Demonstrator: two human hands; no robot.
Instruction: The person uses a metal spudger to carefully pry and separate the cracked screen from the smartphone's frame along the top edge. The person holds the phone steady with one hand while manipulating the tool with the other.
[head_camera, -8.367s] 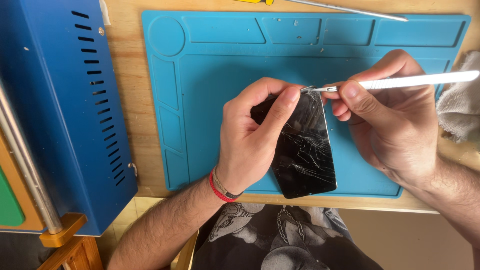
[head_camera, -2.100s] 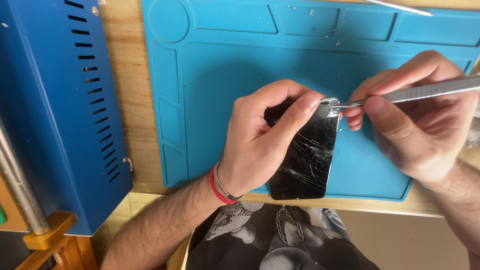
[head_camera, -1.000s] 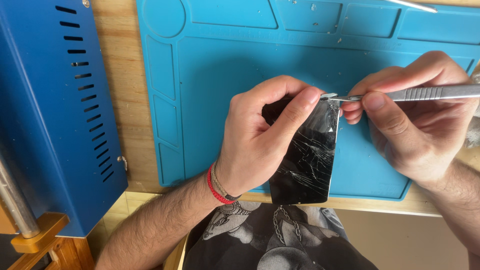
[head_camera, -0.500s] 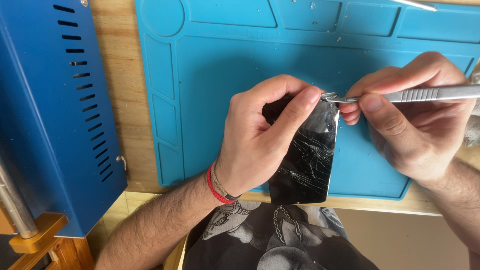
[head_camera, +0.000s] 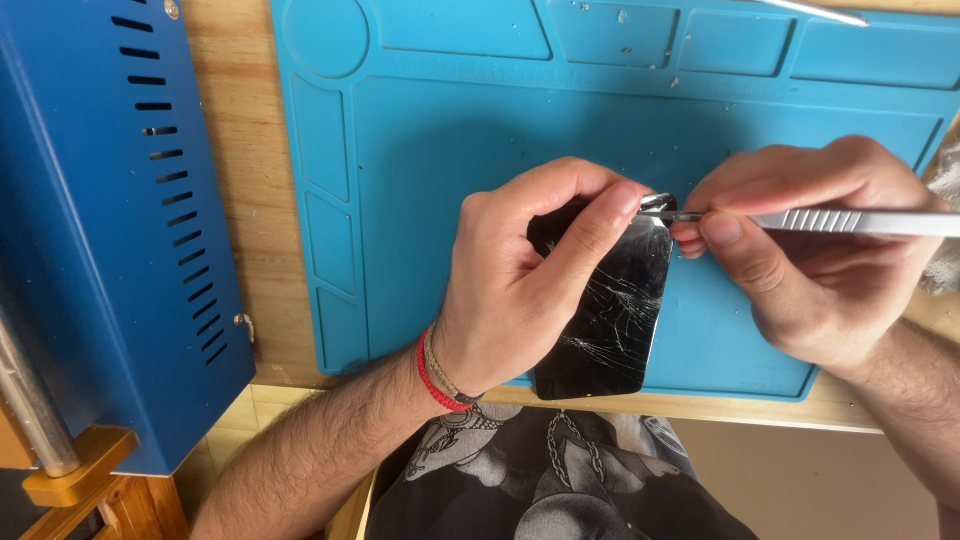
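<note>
- Head view: the left hand (head_camera: 520, 280) grips a black phone (head_camera: 610, 310) with a cracked screen, fingers curled over its upper left corner.
- The phone lies on the blue mat (head_camera: 450, 130), its lower end reaching over the mat's near edge.
- The right hand (head_camera: 810, 250) pinches a metal tool (head_camera: 850, 221) between thumb and fingers; the tip touches the phone's top right corner.
- A blue metal box (head_camera: 110, 220) stands left of the mat on the wooden table (head_camera: 250, 200).

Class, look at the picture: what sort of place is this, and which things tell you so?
Probably a phone repair bench: a blue silicone work mat with moulded compartments on a wooden bench, a cracked phone screen held in the left hand, and a metal scalpel-like tool in the right hand.
</note>
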